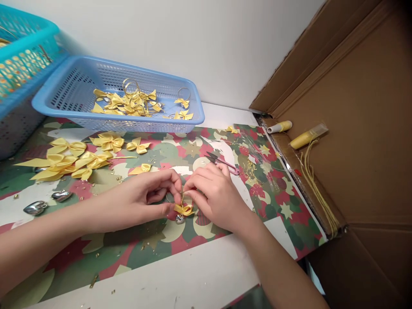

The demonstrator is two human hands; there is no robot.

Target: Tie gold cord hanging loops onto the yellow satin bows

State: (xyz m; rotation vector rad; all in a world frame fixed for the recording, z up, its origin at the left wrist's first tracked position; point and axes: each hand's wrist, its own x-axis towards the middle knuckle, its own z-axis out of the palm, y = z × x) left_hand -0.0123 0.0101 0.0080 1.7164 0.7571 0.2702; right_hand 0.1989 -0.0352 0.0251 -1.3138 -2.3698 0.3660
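Note:
My left hand pinches a small yellow ribbon bow at its left side, low over the patterned sheet. A silver heart charm hangs just under that bow. From above the bow rises a thin gold cord, and the closed fingertips of my right hand grip it. Part of a thin ring shows behind my left fingers. Beyond my right hand lie thread snips with a pinkish handle. Loose yellow bows are spread to the left, and two silver hearts lie near my left forearm.
A blue basket at the back holds several bows with gold loops. A turquoise basket stands at the far left. Right of the patterned sheet, a cardboard wall carries yellow cords and a yellow-handled tool.

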